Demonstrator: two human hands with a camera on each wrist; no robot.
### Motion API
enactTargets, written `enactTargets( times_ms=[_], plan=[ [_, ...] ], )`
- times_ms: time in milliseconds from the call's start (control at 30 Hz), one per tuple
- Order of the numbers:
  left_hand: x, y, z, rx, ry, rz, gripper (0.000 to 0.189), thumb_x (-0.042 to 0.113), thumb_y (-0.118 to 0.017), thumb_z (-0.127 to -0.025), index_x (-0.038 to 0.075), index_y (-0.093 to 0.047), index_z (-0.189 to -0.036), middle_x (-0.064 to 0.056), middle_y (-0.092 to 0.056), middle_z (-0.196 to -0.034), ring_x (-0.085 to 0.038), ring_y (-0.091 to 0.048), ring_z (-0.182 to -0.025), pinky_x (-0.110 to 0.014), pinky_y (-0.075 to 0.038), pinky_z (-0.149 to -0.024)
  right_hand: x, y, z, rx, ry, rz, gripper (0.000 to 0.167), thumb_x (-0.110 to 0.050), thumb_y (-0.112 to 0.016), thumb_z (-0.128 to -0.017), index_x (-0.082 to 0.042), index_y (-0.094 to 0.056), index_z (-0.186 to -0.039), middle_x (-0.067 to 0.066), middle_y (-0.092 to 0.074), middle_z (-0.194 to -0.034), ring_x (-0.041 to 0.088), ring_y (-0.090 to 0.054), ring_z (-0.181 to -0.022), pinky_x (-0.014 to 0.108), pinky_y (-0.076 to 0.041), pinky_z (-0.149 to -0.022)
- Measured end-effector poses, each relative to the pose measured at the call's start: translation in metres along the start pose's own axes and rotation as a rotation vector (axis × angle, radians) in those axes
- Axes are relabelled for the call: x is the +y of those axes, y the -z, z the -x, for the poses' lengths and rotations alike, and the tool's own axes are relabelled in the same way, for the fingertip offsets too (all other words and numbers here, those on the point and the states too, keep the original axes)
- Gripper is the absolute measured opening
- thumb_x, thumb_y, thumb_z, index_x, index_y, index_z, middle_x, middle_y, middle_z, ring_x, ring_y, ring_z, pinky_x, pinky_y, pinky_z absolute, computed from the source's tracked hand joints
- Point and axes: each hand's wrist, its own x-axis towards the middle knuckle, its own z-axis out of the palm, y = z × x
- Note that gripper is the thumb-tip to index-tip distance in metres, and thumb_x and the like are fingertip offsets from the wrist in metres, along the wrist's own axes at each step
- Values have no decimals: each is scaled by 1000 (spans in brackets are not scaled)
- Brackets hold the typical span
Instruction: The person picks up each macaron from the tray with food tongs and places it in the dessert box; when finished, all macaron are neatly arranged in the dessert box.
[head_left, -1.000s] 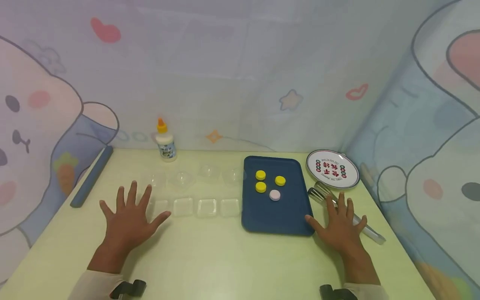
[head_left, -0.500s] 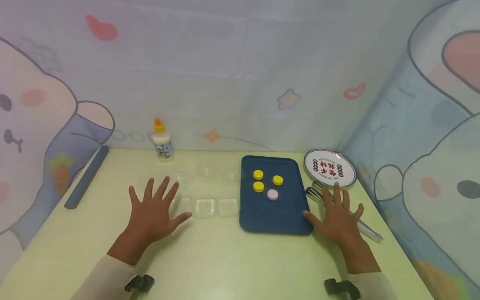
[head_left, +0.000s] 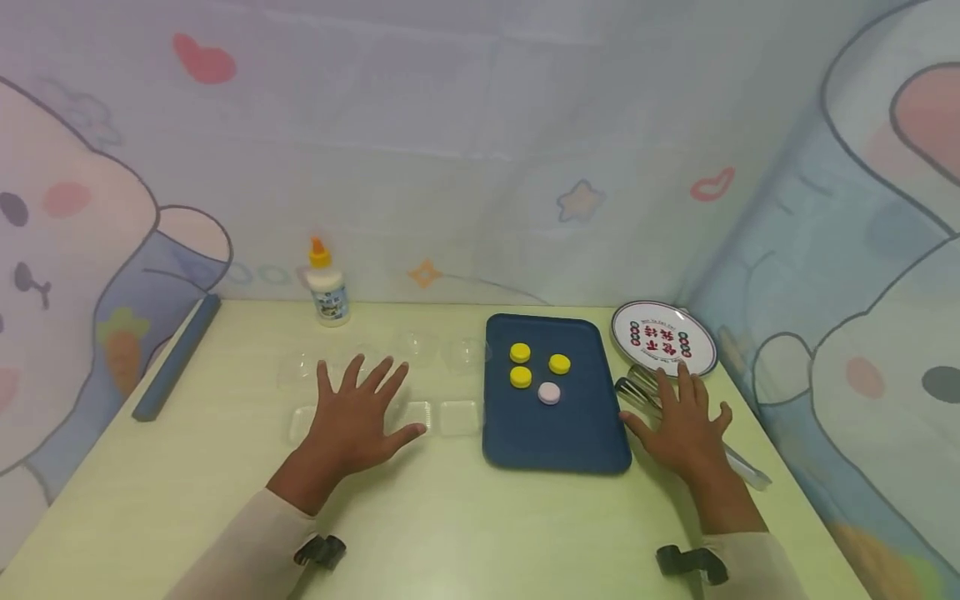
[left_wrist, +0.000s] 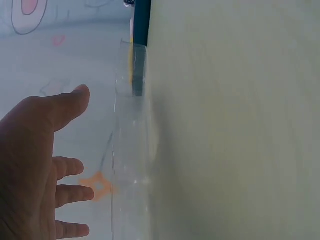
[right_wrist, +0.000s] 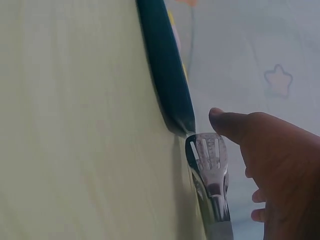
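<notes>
The left hand [head_left: 348, 427] and right hand [head_left: 682, 437] hover palm down, well apart, fingers [head_left: 394, 382] spread, thumbs [head_left: 407, 436] pointing inward, both sleeved forearms [head_left: 247, 542] reaching forward

Looks like a small cloth-lined booth, exact bldg. type unclear: printed fabric [head_left: 450, 125] w/ cartoon animals [head_left: 900, 350], hearts & a star [head_left: 581, 201] screens the back & both sides of a pale tabletop [head_left: 487, 533]. Kitchen-type items, e.g. plate [head_left: 664, 337], tongs [right_wrist: 215, 175] & tray [head_left: 555, 437], sit near a squeeze btl. [head_left: 330, 302].
</notes>
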Motion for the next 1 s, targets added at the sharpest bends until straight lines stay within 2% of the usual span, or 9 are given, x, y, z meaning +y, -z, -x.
enactTargets(
  times_ms=[267, 500, 633, 767, 1000],
  plan=[
    [22, -8, -18, 22, -84, 1, 90, 76, -61, -96, 24, -45, -168, -6, -49, -172, -47, -40, -160, -89, -11, -123, 10, -4, 3, 48, -10, -40, 93, -56, -71, -100, -3, -33, -165, 34, -18, -175, 57, -20, -159, 93, -16, -108],
    [33, -14, -28, -18, -122, 3, 90, 76, -62, -96, 27, -44, -169, -6, -51, -170, -46, -39, -160, -88, -13, -124, 9, -5, 5, 65, -1, -67, 86, -49, -73, -100, -1, -37, -162, 35, -24, -172, 58, -25, -156, 91, -18, -107],
    [37, -17, -30, -41, -127, 19, 89, 75, -63, -96, 27, -44, -168, -6, -53, -168, -46, -40, -159, -87, -14, -124, 11, -7, 7, 69, -7, -76, 83, -46, -72, -101, 0, -37, -162, 36, -28, -169, 60, -28, -153, 90, -20, -106],
    [40, -17, -30, -31, -138, 44, 87, 72, -66, -96, 25, -48, -166, -6, -57, -164, -45, -43, -157, -88, -15, -123, 14, -7, 7, 69, -14, -87, 81, -43, -71, -103, 2, -36, -161, 35, -33, -167, 59, -34, -151, 89, -21, -105],
    [41, -19, -30, -36, -148, 56, 86, 72, -66, -97, 24, -48, -166, -5, -56, -165, -42, -42, -159, -87, -13, -124, 18, -4, 7, 49, -38, -90, 79, -38, -71, -104, 5, -37, -160, 36, -44, -159, 59, -44, -144, 85, -26, -104]
  ],
)
